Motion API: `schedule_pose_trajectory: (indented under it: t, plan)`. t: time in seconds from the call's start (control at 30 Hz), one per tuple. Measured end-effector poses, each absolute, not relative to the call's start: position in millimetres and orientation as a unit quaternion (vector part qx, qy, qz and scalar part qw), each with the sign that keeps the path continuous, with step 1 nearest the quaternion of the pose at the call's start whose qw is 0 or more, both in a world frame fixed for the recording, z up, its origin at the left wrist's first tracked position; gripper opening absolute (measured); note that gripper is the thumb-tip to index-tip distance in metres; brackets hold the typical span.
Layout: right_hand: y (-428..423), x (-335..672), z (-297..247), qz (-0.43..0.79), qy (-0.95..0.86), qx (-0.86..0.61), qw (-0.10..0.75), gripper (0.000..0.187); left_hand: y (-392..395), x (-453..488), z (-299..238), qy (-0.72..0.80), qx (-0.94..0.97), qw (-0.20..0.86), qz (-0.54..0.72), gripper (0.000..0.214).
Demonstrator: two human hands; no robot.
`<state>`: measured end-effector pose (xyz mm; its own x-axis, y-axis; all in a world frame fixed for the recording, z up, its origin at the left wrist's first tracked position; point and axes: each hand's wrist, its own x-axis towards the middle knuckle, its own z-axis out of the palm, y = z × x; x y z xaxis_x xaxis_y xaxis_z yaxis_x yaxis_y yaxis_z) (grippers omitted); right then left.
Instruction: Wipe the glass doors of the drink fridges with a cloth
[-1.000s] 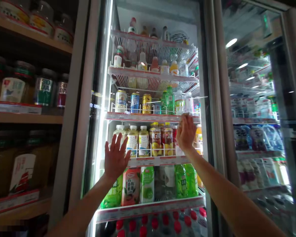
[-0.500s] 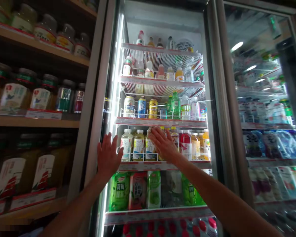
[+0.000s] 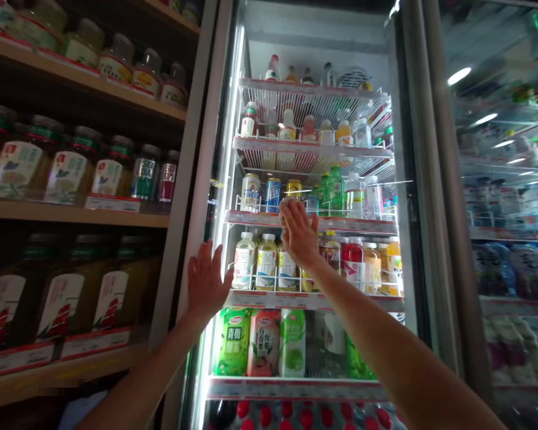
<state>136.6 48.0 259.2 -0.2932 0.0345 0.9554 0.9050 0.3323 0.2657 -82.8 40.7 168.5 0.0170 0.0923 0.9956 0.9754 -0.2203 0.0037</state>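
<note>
My right hand (image 3: pixel 299 233) presses a small pale cloth (image 3: pixel 287 203), mostly hidden under the fingers, against the glass door (image 3: pixel 314 51) of a lit drinks fridge. It sits in front of the shelf edge below the cans. Lower and to the left, my left hand (image 3: pixel 208 280) is open, fingers up, its palm toward the glass near the door's left frame (image 3: pixel 201 197). Behind the glass, tea bottles (image 3: pixel 266 263) with white labels stand between the two hands. A yellow can (image 3: pixel 294 189) shows just above my right fingertips.
Wooden shelves (image 3: pixel 72 209) with bottles and jars stand close on the left. A second glass-doored fridge (image 3: pixel 511 233) with reflections is on the right, past a metal post (image 3: pixel 434 179). Large green and red drink packs (image 3: pixel 263 343) fill the fridge's lower shelf.
My right hand has slid up the glass with the cloth, from the tea bottles to the can shelf's edge. My left hand stays by the door frame. The view has shifted slightly left.
</note>
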Motion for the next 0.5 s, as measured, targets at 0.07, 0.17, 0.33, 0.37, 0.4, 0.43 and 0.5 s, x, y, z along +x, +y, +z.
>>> schedule_pose_trajectory:
  t: [0.07,0.17,0.33,0.37,0.4,0.43,0.5]
  plan:
    - [47,124,266,-0.434,-0.650,-0.370,0.502,0.056,40,-88,166,-0.461,-0.576,0.428,-0.523,0.056]
    - [45,104,263,-0.473,-0.743,-0.271,0.388,0.059,38,-96,164,-0.463,-0.569,0.436,-0.521,0.057]
    - [40,84,270,-0.455,-0.761,-0.283,0.365,0.059,30,-114,161,-0.478,-0.565,0.432,-0.515,0.058]
    - [39,80,272,-0.442,-0.749,-0.304,0.389,0.060,29,-117,161,-0.480,-0.566,0.431,-0.514,0.058]
    - [39,76,272,-0.436,-0.745,-0.311,0.399,0.060,27,-120,161,-0.482,-0.564,0.432,-0.513,0.058]
    - [38,72,270,-0.436,-0.751,-0.302,0.393,0.061,26,-122,160,-0.483,-0.563,0.434,-0.512,0.058]
    - [36,64,262,-0.452,-0.788,-0.247,0.338,0.058,23,-125,160,-0.485,-0.561,0.438,-0.508,0.057]
